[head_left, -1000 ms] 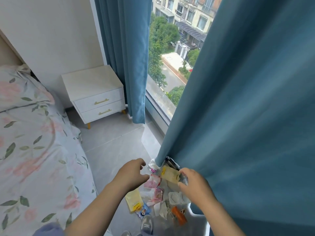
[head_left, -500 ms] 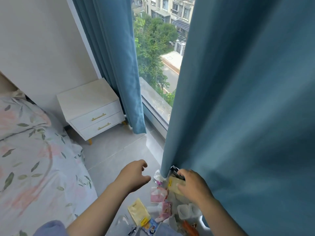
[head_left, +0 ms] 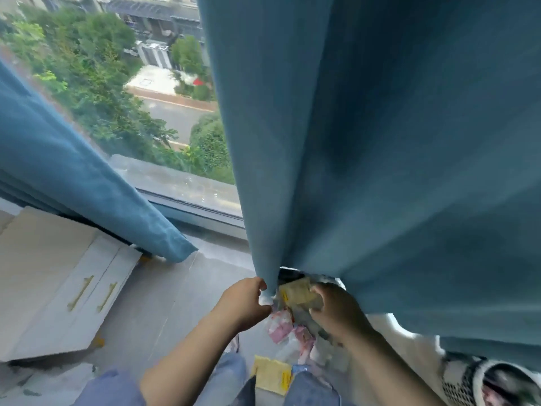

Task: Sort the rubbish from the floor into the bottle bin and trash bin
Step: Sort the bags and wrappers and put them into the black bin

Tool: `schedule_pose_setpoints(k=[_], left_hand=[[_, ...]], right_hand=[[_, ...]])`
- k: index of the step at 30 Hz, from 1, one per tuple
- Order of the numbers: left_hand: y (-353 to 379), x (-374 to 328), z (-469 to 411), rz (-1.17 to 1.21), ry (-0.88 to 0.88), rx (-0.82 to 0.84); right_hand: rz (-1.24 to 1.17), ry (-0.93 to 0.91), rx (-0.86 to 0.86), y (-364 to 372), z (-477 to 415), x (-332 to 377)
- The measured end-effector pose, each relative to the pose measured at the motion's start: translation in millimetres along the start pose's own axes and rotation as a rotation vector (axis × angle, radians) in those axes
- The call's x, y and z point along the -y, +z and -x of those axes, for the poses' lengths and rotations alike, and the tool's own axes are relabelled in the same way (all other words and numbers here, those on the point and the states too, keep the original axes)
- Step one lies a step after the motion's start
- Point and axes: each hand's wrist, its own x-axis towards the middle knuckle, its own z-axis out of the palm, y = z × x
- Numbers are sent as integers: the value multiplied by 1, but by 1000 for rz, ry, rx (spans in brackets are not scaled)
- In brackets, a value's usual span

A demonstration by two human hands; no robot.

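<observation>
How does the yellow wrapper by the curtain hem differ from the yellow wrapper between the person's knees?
The upper yellow wrapper is in the right hand's grip, bent, at the curtain hem; the lower yellow wrapper lies flat on the floor, untouched. The hand hides part of the upper one, a jeans leg part of the lower. Both are pale yellow.

I've leaned in close, bed gone from view, my left hand [head_left: 244, 300] has reached the curtain [head_left: 380, 142] edge, pinching a white scrap [head_left: 265, 299], I think
</observation>
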Motion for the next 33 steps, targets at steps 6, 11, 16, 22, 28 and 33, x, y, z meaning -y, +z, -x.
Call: schedule_pose_setpoints(k=[6, 11, 16, 22, 28, 33], left_hand=[[-20, 13, -30, -217, 264, 179], [-15, 8, -37, -350, 416, 280], [-4, -4, -39, -416, 527, 317], [26, -9, -34, -465, 570, 298], [66, 2, -44, -473, 577, 311], [107, 22, -79, -529, 596, 394]], right_hand=[[-206, 320, -165, 31, 23, 28], [-362, 481, -257, 51, 50, 35], [-483, 597, -334, 69, 76, 31], [-525, 647, -342, 102, 89, 16], [-574, 711, -322, 148, 96, 2], [-597, 806, -316, 198, 83, -7]])
